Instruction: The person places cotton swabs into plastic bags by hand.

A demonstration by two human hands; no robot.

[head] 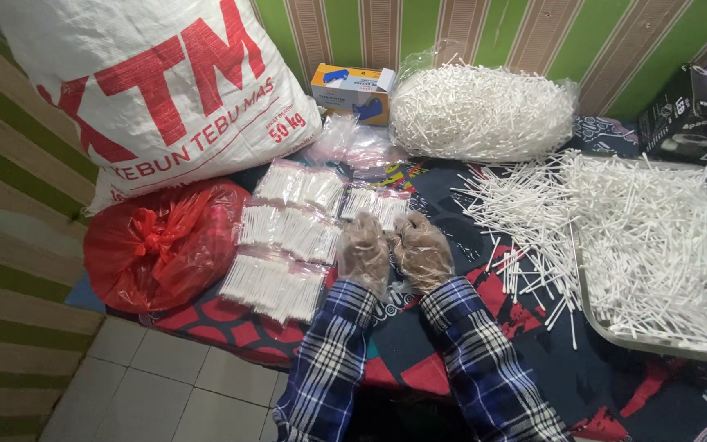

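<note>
Packets of white cotton swabs in clear plastic are what the hands work on: the small clear packet of white swabs (376, 206) lies on the dark patterned cloth (419, 360) just past the fingertips, near the cloth's middle. Its long axis runs left to right, while the swabs inside lie front to back, their ends toward the person and toward the wall.

Nearest, two checked blue sleeves lead to the left hand (363, 255) and right hand (421, 252), both in thin clear gloves, knuckles up, fingers curled under and close together. Whether they pinch the packet's near edge or only rest by it, I cannot tell.

Likely trouble: slick gloves on slick film could let a packet slide or spill if its mouth is unsealed. The row of three filled swab packets (281, 260) at the left hand sits close enough for a sleeve to push it toward the red plastic bag (161, 241) at the cloth's left edge. To the right, loose white swabs (525, 221) spill off the steel tray (656, 348) and could be swept down.

Farther back lie a bulging clear bag of swabs (480, 110), a small blue and yellow box (352, 88) and a large white woven sack (157, 82).
</note>
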